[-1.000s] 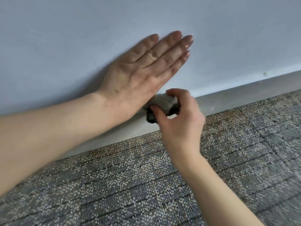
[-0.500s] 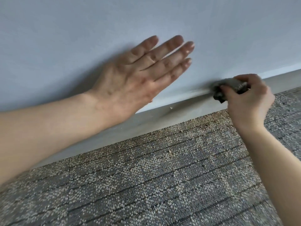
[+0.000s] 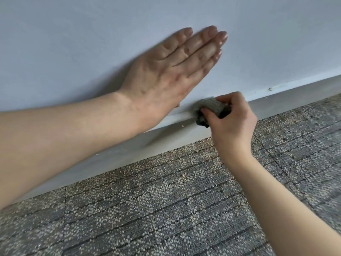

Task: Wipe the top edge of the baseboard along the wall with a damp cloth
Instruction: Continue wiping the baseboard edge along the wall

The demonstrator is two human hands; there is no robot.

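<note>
A pale grey baseboard (image 3: 287,106) runs slantwise along the foot of the light blue wall (image 3: 92,43), rising to the right. My right hand (image 3: 232,122) grips a bunched grey cloth (image 3: 210,106) and holds it against the baseboard's top edge, near the middle of the view. My left hand (image 3: 171,74) lies flat on the wall just left of and above the cloth, fingers straight and together. Part of the cloth is hidden under my right fingers.
Grey speckled carpet tiles (image 3: 147,209) cover the floor below the baseboard. Small crumbs and dust specks lie along the carpet edge (image 3: 184,157). A few dark spots mark the baseboard's top edge at the right (image 3: 269,89).
My right hand slid the cloth right along the baseboard's top edge, then back left to beside my left hand. My left hand stayed flat on the wall.
</note>
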